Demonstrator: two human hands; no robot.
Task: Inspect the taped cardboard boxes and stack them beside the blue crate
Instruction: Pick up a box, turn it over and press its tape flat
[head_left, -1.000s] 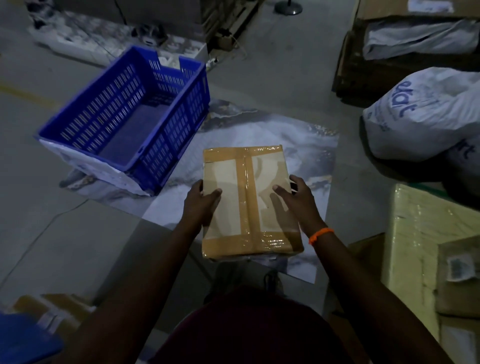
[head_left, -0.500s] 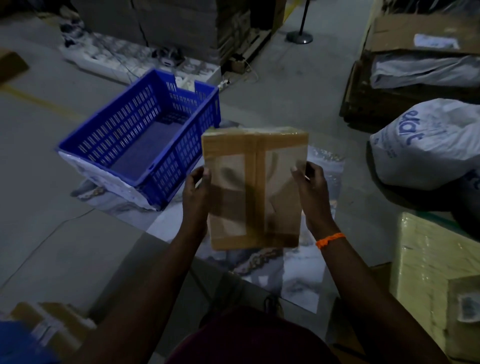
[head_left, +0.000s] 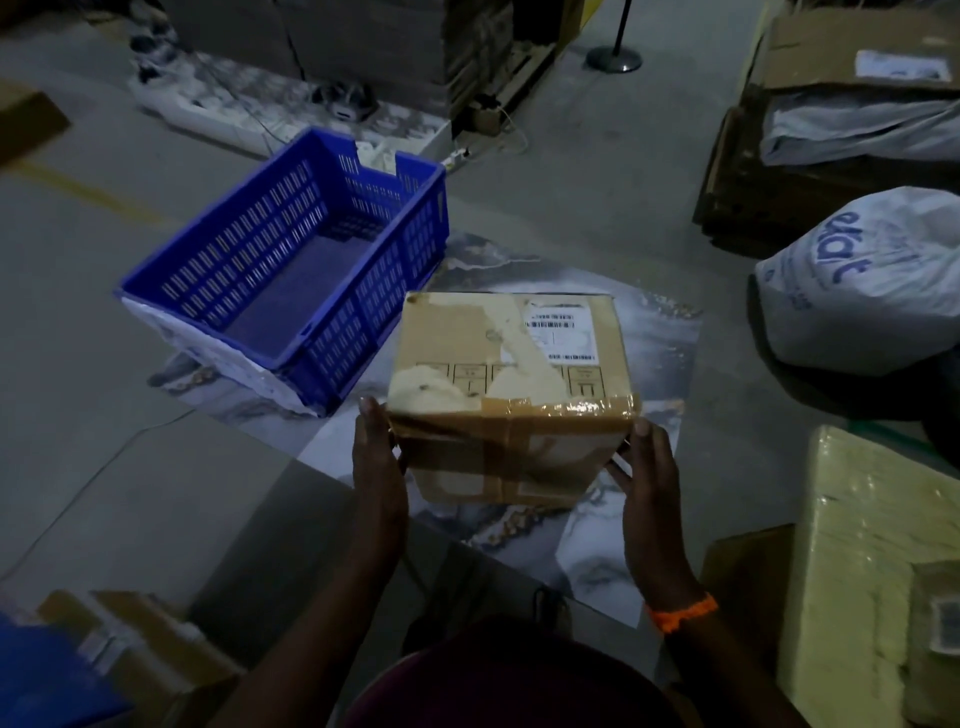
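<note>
Grey floor beside the slatted blue plastic crate shows no stack yet, as left hand and right hand grip a taped brown cardboard box for inspection.

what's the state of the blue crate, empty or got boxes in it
Empty. The blue crate shows its bare floor from wall to wall, with no box inside.

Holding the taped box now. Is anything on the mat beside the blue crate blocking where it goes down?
Nothing visible does. The box, held in the left hand and right hand, hangs over the marbled mat beside the blue crate; mat under the box is hidden.
</note>
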